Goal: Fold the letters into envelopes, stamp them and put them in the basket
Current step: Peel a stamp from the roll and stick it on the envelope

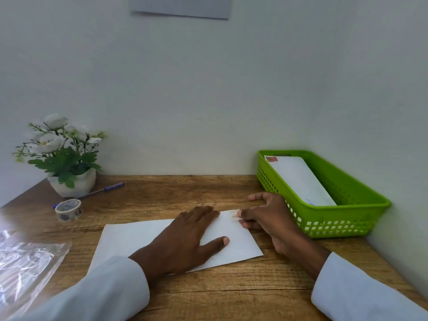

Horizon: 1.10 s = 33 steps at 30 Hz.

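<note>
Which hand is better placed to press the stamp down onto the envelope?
The right hand. Its fingers already pinch the stamp at the envelope's far right corner, beside the green basket. The left hand lies flat on the envelope, holding it on the table.

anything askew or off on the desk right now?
Nothing stands out. The left hand presses the envelope flat while the right hand pinches a stamp at its corner. One stamped envelope lies in the green basket.
</note>
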Tool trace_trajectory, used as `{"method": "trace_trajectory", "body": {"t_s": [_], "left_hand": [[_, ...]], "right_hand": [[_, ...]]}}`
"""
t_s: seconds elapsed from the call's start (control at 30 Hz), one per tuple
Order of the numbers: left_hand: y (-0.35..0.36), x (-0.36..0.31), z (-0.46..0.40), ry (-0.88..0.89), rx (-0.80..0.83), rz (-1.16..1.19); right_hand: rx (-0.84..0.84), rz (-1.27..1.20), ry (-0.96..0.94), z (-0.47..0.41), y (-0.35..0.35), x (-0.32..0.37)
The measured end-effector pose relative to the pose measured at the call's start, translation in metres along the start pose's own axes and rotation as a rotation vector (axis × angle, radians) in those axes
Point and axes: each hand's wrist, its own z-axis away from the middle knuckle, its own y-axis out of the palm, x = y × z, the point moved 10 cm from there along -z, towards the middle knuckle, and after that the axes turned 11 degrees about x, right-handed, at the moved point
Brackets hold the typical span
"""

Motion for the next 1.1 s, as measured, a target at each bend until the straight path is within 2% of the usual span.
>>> {"method": "trace_trajectory", "body": {"t_s": [0.23,0.6,0.93,1.1], "left_hand": [[0.002,0.0,-0.001,0.008,-0.009,-0.026],[0.004,-0.003,0.0,0.014,0.014,-0.062],[0.006,-0.003,-0.001,0.017,0.035,-0.073],[0.006,-0.005,0.0,0.01,0.046,-0.092]], "right_hand": [[0.001,-0.021,0.046,-0.007,0.002,-0.005],[-0.023,0.118,0.01,-0.018,0.005,-0.004],[-0.028,0.091,0.037,-0.021,0.007,-0.008],[-0.04,0.191,0.01,-0.02,0.008,-0.003]]}}
